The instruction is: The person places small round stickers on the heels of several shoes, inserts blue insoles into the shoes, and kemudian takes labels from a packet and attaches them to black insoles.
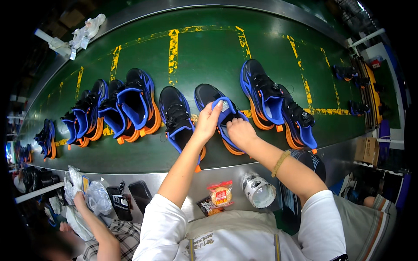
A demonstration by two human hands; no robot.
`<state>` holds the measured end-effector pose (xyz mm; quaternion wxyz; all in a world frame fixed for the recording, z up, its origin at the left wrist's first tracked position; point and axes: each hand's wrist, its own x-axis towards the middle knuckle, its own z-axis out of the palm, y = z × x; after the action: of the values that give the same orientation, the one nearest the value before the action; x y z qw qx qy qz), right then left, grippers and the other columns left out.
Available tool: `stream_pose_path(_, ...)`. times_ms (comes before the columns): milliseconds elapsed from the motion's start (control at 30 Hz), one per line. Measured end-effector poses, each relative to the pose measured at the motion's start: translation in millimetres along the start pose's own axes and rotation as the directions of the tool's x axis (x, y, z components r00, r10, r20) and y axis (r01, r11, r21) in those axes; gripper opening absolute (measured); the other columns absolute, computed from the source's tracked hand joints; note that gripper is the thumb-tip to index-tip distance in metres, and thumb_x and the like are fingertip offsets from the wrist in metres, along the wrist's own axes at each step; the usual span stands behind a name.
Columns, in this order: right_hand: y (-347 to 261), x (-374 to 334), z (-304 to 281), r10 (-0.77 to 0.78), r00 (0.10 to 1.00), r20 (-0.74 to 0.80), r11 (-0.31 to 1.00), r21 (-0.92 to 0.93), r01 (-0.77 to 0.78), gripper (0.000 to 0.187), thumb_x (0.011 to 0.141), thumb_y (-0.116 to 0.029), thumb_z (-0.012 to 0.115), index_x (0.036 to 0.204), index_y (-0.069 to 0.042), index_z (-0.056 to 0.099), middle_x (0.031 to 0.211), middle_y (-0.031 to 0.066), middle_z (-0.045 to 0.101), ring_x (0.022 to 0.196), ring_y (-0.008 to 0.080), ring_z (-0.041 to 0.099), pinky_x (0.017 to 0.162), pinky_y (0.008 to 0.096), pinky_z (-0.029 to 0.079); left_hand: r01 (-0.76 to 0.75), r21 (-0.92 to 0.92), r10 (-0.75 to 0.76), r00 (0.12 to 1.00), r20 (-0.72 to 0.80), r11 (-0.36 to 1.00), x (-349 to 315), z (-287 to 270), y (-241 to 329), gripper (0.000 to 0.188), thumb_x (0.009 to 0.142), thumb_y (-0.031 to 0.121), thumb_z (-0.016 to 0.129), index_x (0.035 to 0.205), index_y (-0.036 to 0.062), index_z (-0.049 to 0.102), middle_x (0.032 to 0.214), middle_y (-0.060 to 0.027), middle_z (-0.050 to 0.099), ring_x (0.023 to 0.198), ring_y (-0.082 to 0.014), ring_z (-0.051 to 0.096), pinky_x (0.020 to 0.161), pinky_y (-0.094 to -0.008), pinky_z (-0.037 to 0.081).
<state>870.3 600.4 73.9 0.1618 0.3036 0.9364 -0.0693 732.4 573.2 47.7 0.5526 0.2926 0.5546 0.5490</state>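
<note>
A black sneaker (208, 92) with blue lining and an orange sole lies on the green belt, toe pointing away from me. My left hand (209, 121) pinches its raised blue tongue between thumb and fingers; a pale label shows there. Over the shoe's opening, my right hand (241, 131) is closed with its fingers curled down; whatever they grip is hidden. Just left of it rests a matching sneaker (175, 114), partly behind my left forearm. To the right sits another pair, a near sneaker (262, 94) and a farther sneaker (297, 118).
More matching sneakers (136, 102) line the green belt (209, 52) on the left. Along its near metal ledge lie a wrapped snack (221, 194), a clear container (258, 190) and a dark phone (139, 194). At lower left, another person's hand (79, 200) touches clear plastic bags.
</note>
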Motion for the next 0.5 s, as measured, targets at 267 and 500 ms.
stream_pose_path(267, 2.6, 4.6, -9.1, -0.142, 0.926, 0.350, 0.957, -0.190, 0.219, 0.024, 0.085, -0.020, 0.047, 0.098, -0.008, 0.063, 0.093, 0.0125, 0.059, 0.090, 0.0255, 0.054, 0.080, 0.0336, 0.041, 0.092, 0.031, -0.093, 0.995, 0.024, 0.995, -5.2, -3.3, 11.6, 0.034, 0.092, 0.032, 0.048, 0.099, -0.0009, 0.056, 0.080, 0.0009, 0.055, 0.074, -0.0047, 0.047, 0.066, -0.0194, 0.041)
stream_pose_path(500, 3.2, 15.2, -15.4, -0.250, 0.818, 0.517, 0.800, -0.366, 0.476, 0.025, 0.084, -0.021, 0.047, 0.099, -0.012, 0.065, 0.102, 0.0028, 0.061, 0.097, 0.0207, 0.055, 0.085, 0.0316, 0.036, -0.049, 0.588, 0.106, 0.992, -0.064, 0.808, -12.1, 1.5, 43.8, 0.040, 0.079, 0.019, 0.065, 0.113, 0.0060, 0.049, 0.072, -0.0045, 0.050, 0.067, -0.0140, 0.054, 0.060, -0.0253, 0.043)
